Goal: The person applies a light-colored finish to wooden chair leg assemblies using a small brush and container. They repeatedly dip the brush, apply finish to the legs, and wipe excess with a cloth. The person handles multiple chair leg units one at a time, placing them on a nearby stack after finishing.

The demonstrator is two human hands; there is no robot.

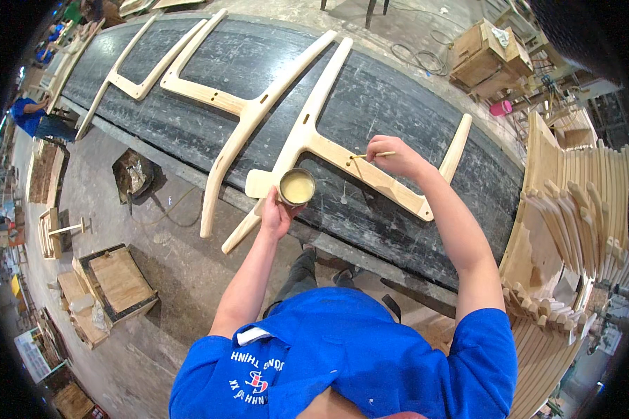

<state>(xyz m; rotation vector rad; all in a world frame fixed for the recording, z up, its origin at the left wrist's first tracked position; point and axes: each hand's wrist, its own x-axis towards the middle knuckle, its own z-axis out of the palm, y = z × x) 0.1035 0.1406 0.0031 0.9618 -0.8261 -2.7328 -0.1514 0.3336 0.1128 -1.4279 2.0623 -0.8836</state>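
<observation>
My left hand (278,215) is closed round a small round cup (297,186) of pale yellow liquid that looks like glue. A flat, pale, rounded piece (258,184) sits beside the cup; I cannot tell whether the hand holds it too. Pinched in my right hand (391,155) is a thin wooden stick (372,155), its tip at a hole in the crossbar of the nearest wooden chair-side frame (328,150). That frame lies flat on the long dark table (398,91), under both hands. A second such frame (241,129) lies just left of it.
Another wooden frame (122,80) lies farther left on the table. Curved wooden parts (580,216) are stacked at the right. A wooden box (486,59) and a pink container (500,108) stand beyond the table. A wooden crate (119,279) stands lower left. Another person (31,119) works far left.
</observation>
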